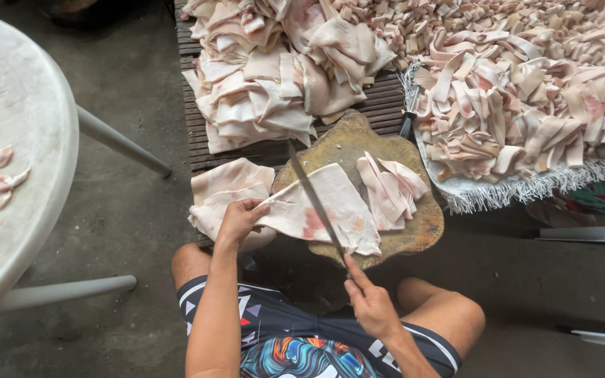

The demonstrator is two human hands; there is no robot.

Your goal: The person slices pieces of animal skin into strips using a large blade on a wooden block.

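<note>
Pale pink pork skin sheet [323,210], left hand [238,220] gripping its edge, right hand [371,304] gripping knife [313,197]

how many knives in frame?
1. The knife lies across the pork skin sheet on the wooden chopping board, held by the right hand. Others may be buried under the piles.

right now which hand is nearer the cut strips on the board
Right. The right hand holds the knife below the strips; the left hand grips the slab's far edge.
</note>
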